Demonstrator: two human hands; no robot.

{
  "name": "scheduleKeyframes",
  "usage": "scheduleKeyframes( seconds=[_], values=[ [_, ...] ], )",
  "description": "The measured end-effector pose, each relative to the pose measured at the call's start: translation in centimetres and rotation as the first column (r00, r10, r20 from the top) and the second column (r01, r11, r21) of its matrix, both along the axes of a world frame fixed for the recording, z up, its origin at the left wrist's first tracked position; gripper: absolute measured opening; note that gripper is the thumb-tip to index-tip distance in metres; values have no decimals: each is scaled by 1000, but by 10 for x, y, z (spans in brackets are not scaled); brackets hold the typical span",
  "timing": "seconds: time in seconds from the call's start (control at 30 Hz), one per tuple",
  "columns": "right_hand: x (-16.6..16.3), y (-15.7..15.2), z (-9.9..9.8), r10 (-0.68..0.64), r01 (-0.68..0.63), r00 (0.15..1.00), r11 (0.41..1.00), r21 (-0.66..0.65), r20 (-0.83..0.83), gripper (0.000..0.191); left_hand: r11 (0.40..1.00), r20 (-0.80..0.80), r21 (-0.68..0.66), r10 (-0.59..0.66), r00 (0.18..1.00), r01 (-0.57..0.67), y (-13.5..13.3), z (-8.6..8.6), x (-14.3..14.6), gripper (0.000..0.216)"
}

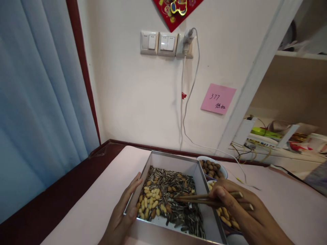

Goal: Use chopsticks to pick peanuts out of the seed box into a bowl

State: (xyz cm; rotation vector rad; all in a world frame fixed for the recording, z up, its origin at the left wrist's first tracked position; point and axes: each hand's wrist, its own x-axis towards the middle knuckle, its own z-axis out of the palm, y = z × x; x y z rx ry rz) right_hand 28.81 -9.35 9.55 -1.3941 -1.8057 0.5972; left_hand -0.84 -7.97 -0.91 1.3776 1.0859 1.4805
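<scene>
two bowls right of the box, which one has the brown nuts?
The far bowl, by the box's back right corner, fully in view. The near bowl holds pale peanuts and sits mostly hidden under the right hand holding the chopsticks.

We find the tray [176, 160] near edge cut off by the bottom of the frame. The right hand [235, 200] hides most of a peanut bowl [226, 216]. We cannot read the note [218, 98] fully. The red hanging [176, 12] is cropped at the top.
</scene>
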Motion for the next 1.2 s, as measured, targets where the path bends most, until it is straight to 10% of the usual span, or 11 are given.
scheduleKeyframes(
  seconds=[1.2],
  values=[
    [-17,1,6,59,-59,998,996,-66,0,45,996,-31,8,-94,995,94,0,-7,-5,49]
  ],
)
